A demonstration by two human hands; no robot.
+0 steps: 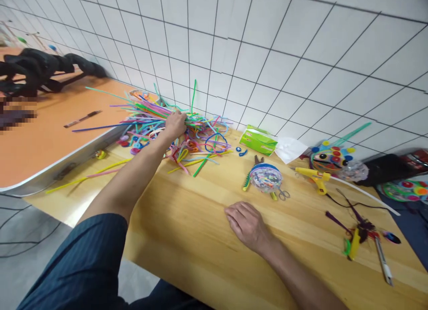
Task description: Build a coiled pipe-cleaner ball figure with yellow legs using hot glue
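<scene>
My left hand [176, 124] reaches into a large heap of coloured pipe cleaners [150, 108] against the wall, its fingers curled around some of their stems. Which stems it grips is partly hidden under the hand. My right hand [245, 223] rests on the wooden table [187, 216], fingers curled in and nothing visible in them. Just beyond it stands a round clear container [266, 178] of colourful bits with a blue rim. Green-handled pliers [246, 180] and scissors [284, 194] poke out from beneath that container.
A green tissue pack [258, 140] lies by the wall. To the right are a yellow glue gun [314, 177] with its cord, a decorated mask-like craft [331, 157], dark feathers [364, 225] and a utility knife [383, 262]. An orange table [67, 145] adjoins on the left, with a pen [82, 118].
</scene>
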